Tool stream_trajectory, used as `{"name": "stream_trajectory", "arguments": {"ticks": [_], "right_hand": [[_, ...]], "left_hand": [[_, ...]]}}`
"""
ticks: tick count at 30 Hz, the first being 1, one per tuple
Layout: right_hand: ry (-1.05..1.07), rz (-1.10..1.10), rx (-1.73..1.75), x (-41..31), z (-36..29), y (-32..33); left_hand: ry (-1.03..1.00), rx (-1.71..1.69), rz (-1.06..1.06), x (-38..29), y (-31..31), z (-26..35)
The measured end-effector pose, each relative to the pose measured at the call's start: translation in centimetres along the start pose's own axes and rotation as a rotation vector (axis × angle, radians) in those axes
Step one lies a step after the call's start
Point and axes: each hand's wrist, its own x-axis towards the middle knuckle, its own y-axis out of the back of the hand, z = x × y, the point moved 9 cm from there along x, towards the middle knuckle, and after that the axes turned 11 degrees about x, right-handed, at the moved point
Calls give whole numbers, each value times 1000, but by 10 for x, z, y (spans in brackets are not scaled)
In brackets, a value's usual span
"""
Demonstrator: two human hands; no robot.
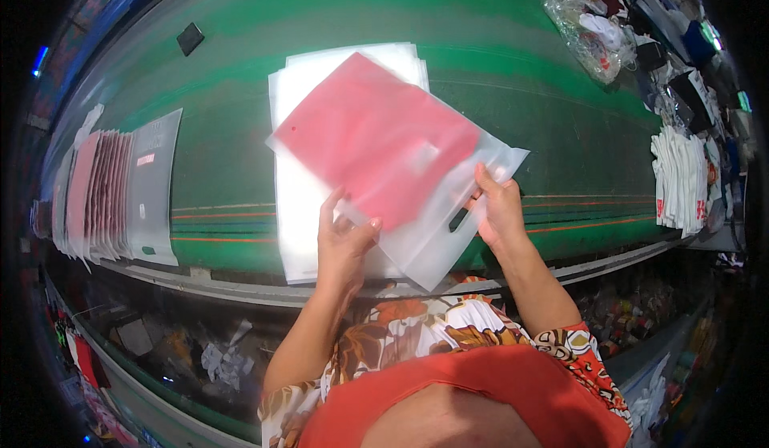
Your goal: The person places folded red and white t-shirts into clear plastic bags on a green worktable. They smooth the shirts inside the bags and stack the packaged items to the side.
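A frosted plastic bag [429, 261] with a pink flat item [384, 141] inside lies slanted over a stack of white sheets or bags [297, 219]. My right hand [498, 204] grips the bag beside its cut-out handle, thumb on top. At the bag's lower left edge is my left hand [348, 231], thumb and forefinger touching the edge. Some of the fingers of both hands are hidden or blurred.
The green table [571, 147] carries a row of filled frosted bags [108, 195] at left, a small dark square object [190, 39] at upper left, folded white items [679, 177] at right, and crumpled clear plastic [589, 39] at upper right.
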Motion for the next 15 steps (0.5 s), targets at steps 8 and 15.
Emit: {"name": "stream_trajectory", "arguments": {"ticks": [8, 15], "right_hand": [[343, -207, -34, -2, -67, -13], [505, -72, -65, -9, -147, 79]], "left_hand": [[-474, 407, -171, -2, -56, 77], [-491, 465, -378, 26, -159, 47]]}}
